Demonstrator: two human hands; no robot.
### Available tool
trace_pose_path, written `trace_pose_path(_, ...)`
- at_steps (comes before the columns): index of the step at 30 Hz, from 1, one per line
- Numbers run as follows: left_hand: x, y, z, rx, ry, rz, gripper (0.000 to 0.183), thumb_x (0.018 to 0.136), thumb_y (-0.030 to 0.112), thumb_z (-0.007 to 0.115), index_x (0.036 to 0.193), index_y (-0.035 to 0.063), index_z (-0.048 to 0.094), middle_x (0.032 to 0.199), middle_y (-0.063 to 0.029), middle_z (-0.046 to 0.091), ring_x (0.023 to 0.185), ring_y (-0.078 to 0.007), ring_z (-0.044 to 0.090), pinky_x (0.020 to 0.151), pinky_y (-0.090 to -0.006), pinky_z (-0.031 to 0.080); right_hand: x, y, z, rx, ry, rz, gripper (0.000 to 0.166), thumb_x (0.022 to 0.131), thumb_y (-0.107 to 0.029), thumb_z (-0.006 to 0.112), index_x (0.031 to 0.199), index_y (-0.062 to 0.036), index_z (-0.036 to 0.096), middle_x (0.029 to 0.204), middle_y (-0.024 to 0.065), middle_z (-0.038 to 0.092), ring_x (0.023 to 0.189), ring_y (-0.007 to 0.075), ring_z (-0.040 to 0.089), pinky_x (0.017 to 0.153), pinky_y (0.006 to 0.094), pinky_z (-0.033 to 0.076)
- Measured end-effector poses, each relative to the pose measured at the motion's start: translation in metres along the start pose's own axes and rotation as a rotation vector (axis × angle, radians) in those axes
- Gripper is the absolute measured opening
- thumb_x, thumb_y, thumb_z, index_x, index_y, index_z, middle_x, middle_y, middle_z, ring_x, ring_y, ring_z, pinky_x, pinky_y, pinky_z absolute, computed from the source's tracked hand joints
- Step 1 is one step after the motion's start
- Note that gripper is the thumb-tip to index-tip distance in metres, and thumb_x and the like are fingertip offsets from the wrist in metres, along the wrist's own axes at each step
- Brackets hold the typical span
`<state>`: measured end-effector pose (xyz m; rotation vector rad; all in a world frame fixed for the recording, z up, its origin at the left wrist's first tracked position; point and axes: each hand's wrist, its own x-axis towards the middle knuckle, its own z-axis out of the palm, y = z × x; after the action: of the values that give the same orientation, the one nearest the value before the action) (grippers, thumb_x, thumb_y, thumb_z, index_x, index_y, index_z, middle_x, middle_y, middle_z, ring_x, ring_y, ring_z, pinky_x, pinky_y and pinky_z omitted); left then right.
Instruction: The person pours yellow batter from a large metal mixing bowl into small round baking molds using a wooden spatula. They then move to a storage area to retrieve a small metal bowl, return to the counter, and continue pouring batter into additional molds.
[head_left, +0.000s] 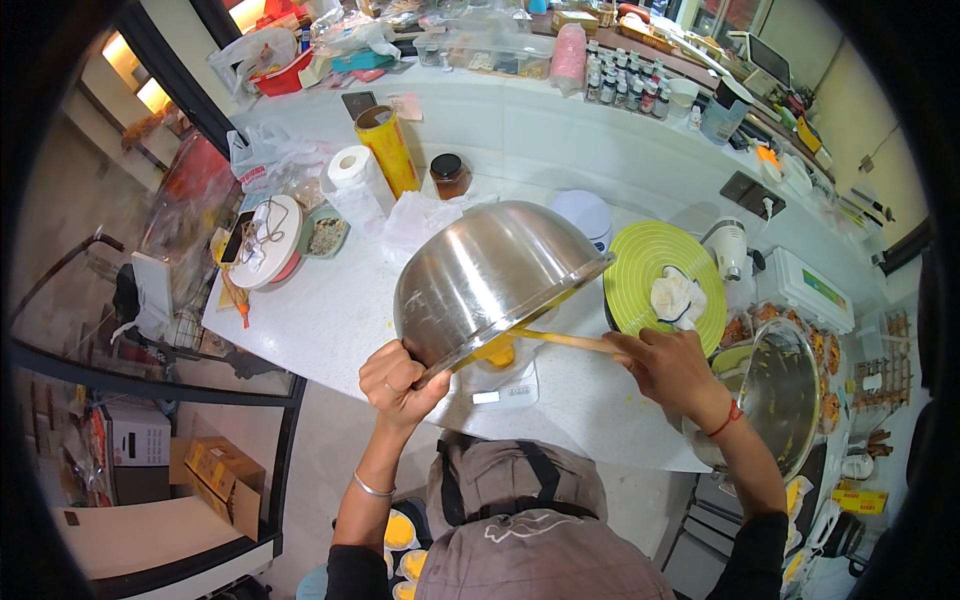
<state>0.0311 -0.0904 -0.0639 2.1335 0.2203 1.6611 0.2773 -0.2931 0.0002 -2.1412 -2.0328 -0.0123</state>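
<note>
My left hand (403, 382) grips the rim of a large stainless steel bowl (495, 270), which is tipped far over with its mouth facing down and to the right. My right hand (667, 367) holds a long-handled wooden utensil (566, 340); its far end is inside the bowl's mouth, smeared with yellow. Yellow mixture (501, 352) shows below the rim, over a clear container that is partly hidden. Beneath it is a white digital kitchen scale (506, 395) with a lit display.
A green mat (626, 277) with a white cloth (677, 295) lies to the right. Beyond my right forearm stands a smeared metal bowl (784, 390). Paper towels (351, 169), a yellow roll (390, 150) and a lidded jar (449, 178) stand at the back. Yellow-filled cups (400, 530) are below the counter.
</note>
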Motion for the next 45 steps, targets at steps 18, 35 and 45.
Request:
trace_pose_path(18,-0.005,-0.001,-0.005,0.086,-0.075,0.041,0.050,0.079,0.031,0.068,0.052,0.0069,0.033,0.045,-0.0021,0.031,0.038,-0.0150,0.033,0.038,-0.0259,0.028,0.014,-0.003,0.005,-0.085,0.054,-0.124,0.033,0.079,-0.012,0.057,0.111,-0.0187,0.060,0.063,0.0022,0.049,0.056,0.0163,0.056,0.046,0.0296,0.042)
trace_pose_path(35,-0.011,-0.005,-0.003,0.095,-0.017,-0.038,0.049,0.077,0.028,0.068,0.050,0.0044,0.034,0.045,-0.0032,0.032,0.039,-0.0159,0.035,0.039,-0.0262,0.031,-0.004,-0.013,0.012,-0.031,0.046,0.021,0.034,0.079,-0.015,0.062,0.112,-0.0183,0.060,0.062,0.0032,0.049,0.052,0.0189,0.052,0.045,0.0325,0.039)
trace_pose_path(45,-0.010,-0.007,0.000,0.111,0.025,0.004,0.047,0.073,0.025,0.072,0.051,0.0084,0.034,0.044,-0.0007,0.031,0.038,-0.0148,0.030,0.038,-0.0258,0.025,-0.020,-0.013,0.034,0.130,0.010,0.121,0.029,0.080,-0.021,0.063,0.109,-0.0181,0.061,0.060,0.0054,0.053,0.050,0.0248,0.052,0.044,0.0371,0.039)
